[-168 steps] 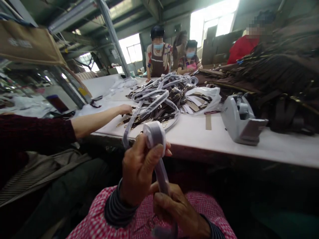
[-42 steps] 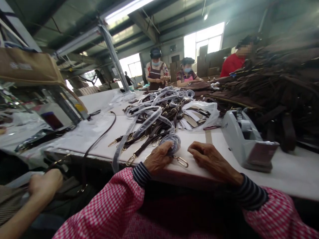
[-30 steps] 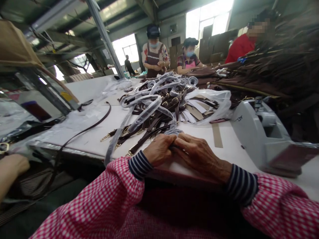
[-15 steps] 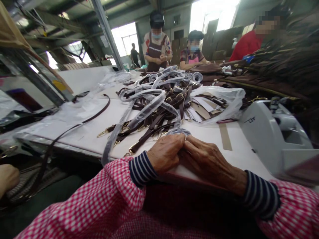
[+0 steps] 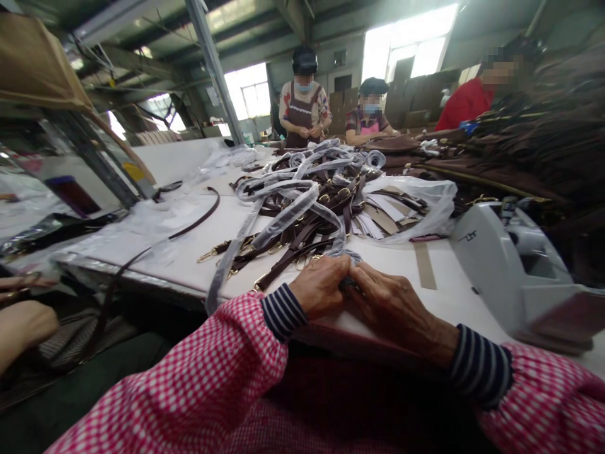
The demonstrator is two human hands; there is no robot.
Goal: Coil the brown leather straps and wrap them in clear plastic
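Note:
At the front edge of the table my left hand (image 5: 324,284) and my right hand (image 5: 397,306) meet, fingers curled together. Just beyond the fingertips a plastic-wrapped strap (image 5: 348,254) shows in both hands' grasp, bunched or coiled. A small dark piece shows between my fingers; most of what they hold is hidden. Ahead lies a pile of dark brown straps (image 5: 302,236) with gold-coloured clasps. Long strips in clear plastic sleeves (image 5: 288,214) loop over the pile, and one hangs off the table's edge to the left of my left hand.
A grey-white tape dispenser (image 5: 501,271) stands at the right, near a beige strip (image 5: 425,265). Behind it is an open plastic bag (image 5: 437,195) with strips inside. Brown goods are heaped far right. Another person's hand (image 5: 28,331) is at far left, by a long strap (image 5: 201,211). Co-workers face the table's far side.
My hands stay together, with a dark piece now showing between them. The view has shifted slightly. The other person's hand at left shows more.

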